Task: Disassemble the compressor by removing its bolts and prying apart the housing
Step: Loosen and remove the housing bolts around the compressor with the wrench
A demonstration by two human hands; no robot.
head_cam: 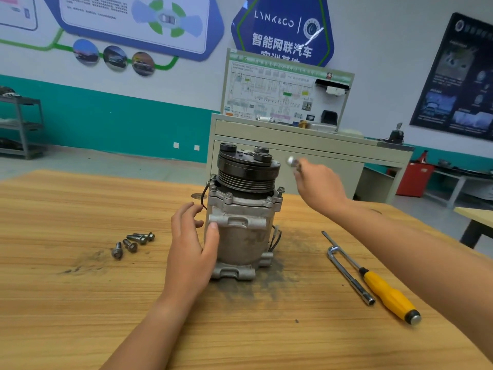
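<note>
1. Right hand (pixel 317 182) is raised beside the pulley (pixel 245 169) on its right, pinching a small bolt (pixel 292 162) at the fingertips. There's motion blur: only the shiny head end is clear, and the fingers hide the rest.
2. Left hand (pixel 192 241) grasps the compressor (pixel 240 217) from its left. The thumb is pressed on the front of the body and the fingers curve round the side. Can't tell if the fingertips actually touch the metal.
3. The compressor stands upright mid-table, pulley end up, on a patch of dark grime. Its back side is hidden.
4. Flange bolts (pixel 229 194) sit around the rim under the pulley. The ones at the back can't be seen.
5. Four loose bolts (pixel 133 243) lie in a cluster on the table (pixel 66 303), left of the left hand.
6. On the right, a socket wrench (pixel 349 273) and a yellow-handled screwdriver (pixel 373 281) lie alongside each other. The screwdriver shaft runs just beside the wrench's bent end.
7. Both forearms are bare. The left is cut off at the bottom edge, the right at the right edge.
</note>
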